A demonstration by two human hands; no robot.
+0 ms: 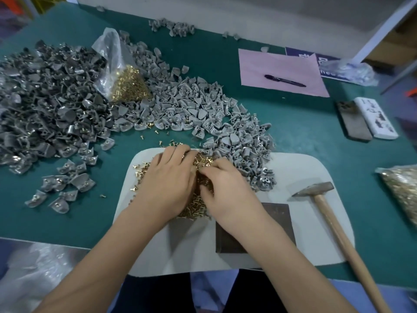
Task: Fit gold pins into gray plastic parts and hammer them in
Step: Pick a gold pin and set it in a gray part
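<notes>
A heap of gold pins (194, 205) lies on the white mat (300, 170), and both my hands are on it. My left hand (168, 177) rests palm down over the heap's left side with its fingers spread forward. My right hand (225, 188) has its fingertips curled into the pins at the middle of the heap, pinching at them. Loose gray plastic parts (203, 105) are piled behind the mat and spill onto its far right corner. A hammer (316, 190) lies on the mat to the right, untouched. A dark metal block (255, 227) sits beside my right wrist.
A large pile of gray parts with pins fitted (45, 98) fills the left of the green table. An opened bag of pins (126, 86) lies on it. Pink paper (282, 64) with a pen (285, 80), two phones (365, 119) and another pin bag (401, 188) are on the right.
</notes>
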